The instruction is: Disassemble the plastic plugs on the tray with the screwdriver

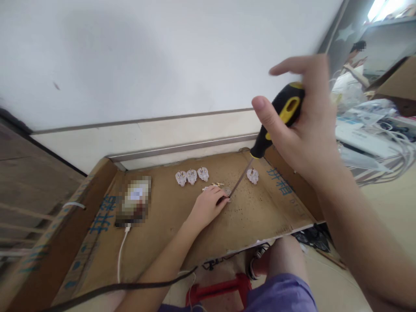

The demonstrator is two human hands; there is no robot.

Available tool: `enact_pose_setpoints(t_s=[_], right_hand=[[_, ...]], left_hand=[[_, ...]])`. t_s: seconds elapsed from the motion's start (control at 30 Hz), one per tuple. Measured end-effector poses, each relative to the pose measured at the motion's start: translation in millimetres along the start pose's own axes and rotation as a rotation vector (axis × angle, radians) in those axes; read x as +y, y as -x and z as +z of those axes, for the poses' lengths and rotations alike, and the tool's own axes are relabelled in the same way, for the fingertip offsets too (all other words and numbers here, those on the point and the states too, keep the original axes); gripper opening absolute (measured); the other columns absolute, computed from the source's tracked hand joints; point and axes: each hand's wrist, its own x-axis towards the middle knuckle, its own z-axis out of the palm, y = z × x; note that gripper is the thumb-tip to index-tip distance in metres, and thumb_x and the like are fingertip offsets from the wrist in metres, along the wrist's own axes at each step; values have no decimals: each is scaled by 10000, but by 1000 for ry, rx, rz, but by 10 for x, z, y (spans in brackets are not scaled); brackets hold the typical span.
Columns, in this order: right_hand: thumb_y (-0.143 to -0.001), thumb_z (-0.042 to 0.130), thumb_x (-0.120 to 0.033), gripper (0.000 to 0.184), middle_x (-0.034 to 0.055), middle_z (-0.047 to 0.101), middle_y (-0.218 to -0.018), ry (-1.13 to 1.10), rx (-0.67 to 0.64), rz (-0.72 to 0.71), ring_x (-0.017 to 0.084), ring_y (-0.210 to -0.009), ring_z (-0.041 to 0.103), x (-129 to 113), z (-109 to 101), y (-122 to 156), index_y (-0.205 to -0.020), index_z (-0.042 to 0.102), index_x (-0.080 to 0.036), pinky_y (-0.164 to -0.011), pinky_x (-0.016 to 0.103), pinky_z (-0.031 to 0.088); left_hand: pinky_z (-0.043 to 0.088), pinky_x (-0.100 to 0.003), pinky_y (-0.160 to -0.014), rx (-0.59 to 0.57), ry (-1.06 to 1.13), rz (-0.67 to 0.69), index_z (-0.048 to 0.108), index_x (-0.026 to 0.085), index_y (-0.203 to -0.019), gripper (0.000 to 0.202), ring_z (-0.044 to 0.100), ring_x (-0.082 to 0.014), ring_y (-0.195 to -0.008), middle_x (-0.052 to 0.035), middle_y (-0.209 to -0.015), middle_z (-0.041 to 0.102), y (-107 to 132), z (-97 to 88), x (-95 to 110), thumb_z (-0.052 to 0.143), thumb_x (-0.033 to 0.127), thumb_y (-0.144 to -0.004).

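My right hand (312,125) has a black and yellow screwdriver (282,113) against its palm, with the thumb and index finger stretched away from the handle. The screwdriver slants down to the left, its tip beside the fingertips of my left hand (209,206). With bent fingers, my left hand presses a small, pale plug part against the cardboard; most of that part is hidden. Just beyond these fingers lie small brass pieces (217,184). Three white plug parts with metal pins (191,176) stand in a row behind, and another white plug part (252,175) lies to the right.
A cardboard box tray (169,216) with raised sides forms the work surface, sprinkled with dark specks. At its left lies a blurred-out device (134,199) with a white cable (121,255). A dark cord (139,286) crosses low in front. A person (355,54) is at the far right.
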Motion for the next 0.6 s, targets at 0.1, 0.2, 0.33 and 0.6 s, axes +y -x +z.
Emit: enact_pose_setpoints(t_s=[0.1, 0.2, 0.33, 0.6], right_hand=[[-909, 392, -387, 322, 13, 492, -747, -4, -159, -51, 75, -618, 452, -22, -102, -69, -1115, 532, -182, -616, 245, 401], [-896, 436, -359, 320, 16, 538, -811, -113, -288, -69, 74, -644, 481, -87, -152, -95, -1174, 529, -232, -636, 238, 423], [-877, 403, -510, 416, 35, 478, -616, 397, -74, -24, 110, -593, 460, -176, -65, -164, -936, 632, -168, -635, 306, 401], [-712, 656, -368, 408, 14, 596, -882, 244, -515, -212, 123, -708, 544, -129, -178, -429, -1083, 533, -251, -617, 274, 443]], left_hand=[[448, -313, -820, 4, 11, 6, 618, 195, -853, 119, 554, -180, -906, -27, -879, 652, 2, -2, -2, 520, 261, -870], [449, -317, -823, 6, 6, 6, 622, 197, -860, 131, 556, -179, -907, -30, -884, 651, 4, -2, -1, 514, 270, -874], [448, -316, -827, 8, 3, 6, 623, 195, -857, 137, 557, -177, -906, -29, -880, 653, 4, 0, -1, 515, 277, -874], [450, -327, -839, 12, -4, 8, 624, 191, -852, 146, 567, -185, -912, -38, -895, 659, 1, 1, -6, 509, 279, -876]])
